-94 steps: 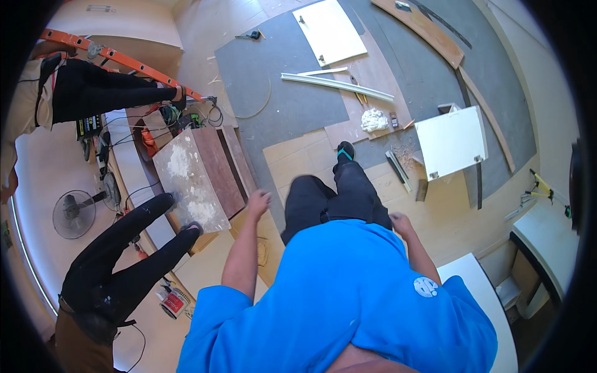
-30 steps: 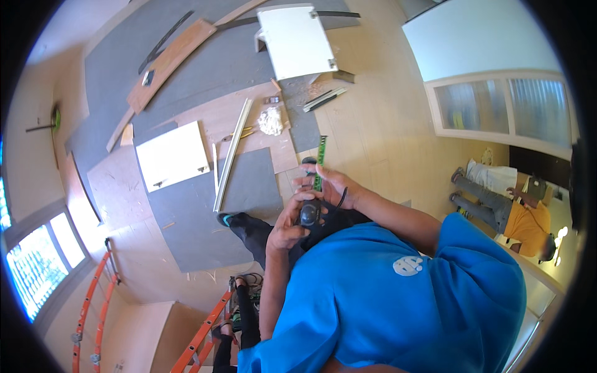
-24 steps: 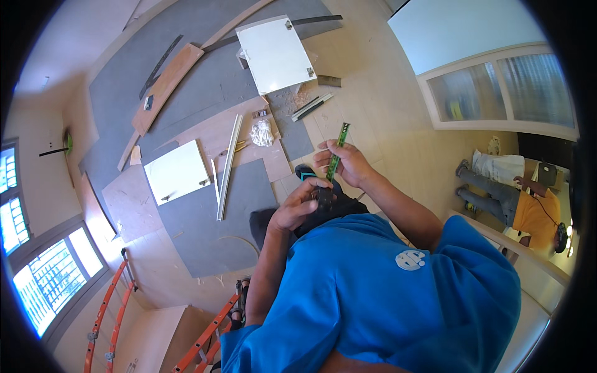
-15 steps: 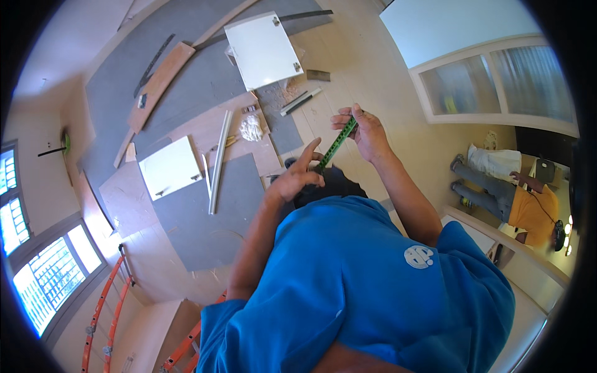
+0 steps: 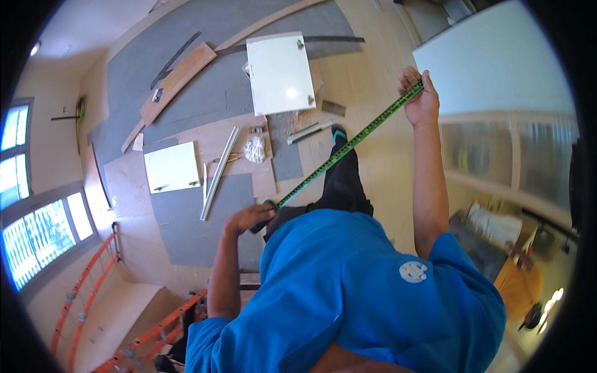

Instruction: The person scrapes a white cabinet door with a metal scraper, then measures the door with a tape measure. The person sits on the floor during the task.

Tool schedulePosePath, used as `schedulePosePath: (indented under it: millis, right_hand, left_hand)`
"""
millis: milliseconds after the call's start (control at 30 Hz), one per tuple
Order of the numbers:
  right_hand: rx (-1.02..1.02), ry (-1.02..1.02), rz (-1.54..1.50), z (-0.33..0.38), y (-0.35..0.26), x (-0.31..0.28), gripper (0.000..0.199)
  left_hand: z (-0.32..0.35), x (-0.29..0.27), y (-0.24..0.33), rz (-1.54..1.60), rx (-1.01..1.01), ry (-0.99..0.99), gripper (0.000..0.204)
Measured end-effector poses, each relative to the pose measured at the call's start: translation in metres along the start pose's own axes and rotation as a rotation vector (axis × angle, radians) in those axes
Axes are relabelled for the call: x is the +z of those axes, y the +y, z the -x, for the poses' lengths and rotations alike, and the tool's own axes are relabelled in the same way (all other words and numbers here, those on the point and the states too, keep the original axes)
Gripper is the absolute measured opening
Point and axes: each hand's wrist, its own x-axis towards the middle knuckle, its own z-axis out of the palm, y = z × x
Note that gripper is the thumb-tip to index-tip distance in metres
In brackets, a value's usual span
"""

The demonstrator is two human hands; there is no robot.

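A green tape measure point(image 5: 348, 147) with black markings stretches in a straight slanting line across the front of my body. Its dark case sits in my left hand point(image 5: 247, 219), fingers wrapped round it near my hip. Farther out and to the right, my right hand point(image 5: 420, 102) pinches the free end of the blade, close to a pale blue-white panel point(image 5: 491, 62). Under the blade shows my dark-trousered leg point(image 5: 345, 180) with a shoe at its far end.
On the grey sheets point(image 5: 205, 233) lie white doors point(image 5: 280, 74) with hinges, a wooden board point(image 5: 180, 81), metal strips point(image 5: 219, 174) and a white bundle point(image 5: 254, 150). Orange ladders point(image 5: 87, 280) are at lower left. Another person in an orange shirt point(image 5: 522, 289) is at right.
My hands have moved apart and the tape measure's blade is pulled out much longer. My right hand has gone out to the right, my left hand down to the left. The view has shifted.
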Motion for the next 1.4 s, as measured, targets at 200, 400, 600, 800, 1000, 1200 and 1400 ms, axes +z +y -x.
schedulePosePath:
  millis: [200,400,600,800,1000,1200,1400]
  right_hand:
    - [0.250,-0.160,0.310,-0.223,0.043,-0.014,0.059]
    - [0.517,-0.327,0.855,-0.316,0.198,-0.020,0.065]
    - [0.293,-0.845,1.414,-0.385,0.374,-0.066,0.061]
    - [-0.258,-1.187,1.640,-0.434,0.523,-0.084,0.064]
    - [-0.480,-1.232,1.653,-0.455,0.605,-0.071,0.073]
    - [-0.738,-1.176,1.694,-0.460,0.647,-0.081,0.071]
    - [-0.770,-1.205,1.860,-0.457,0.654,-0.075,0.069]
  left_hand:
    - [-0.102,0.040,0.020,0.211,-0.147,0.309,0.045]
    - [-0.214,0.032,-0.026,0.613,-0.253,0.698,0.043]
    - [-0.339,-0.069,-0.144,0.630,-0.373,1.013,0.042]
    - [-0.431,-0.188,-0.191,0.760,-0.217,1.023,0.044]
    - [-0.453,-0.229,-0.205,0.669,-0.171,1.009,0.039]
    - [-0.467,-0.225,-0.206,0.651,-0.194,1.021,0.039]
    - [-0.468,-0.216,-0.215,0.571,-0.218,1.028,0.037]
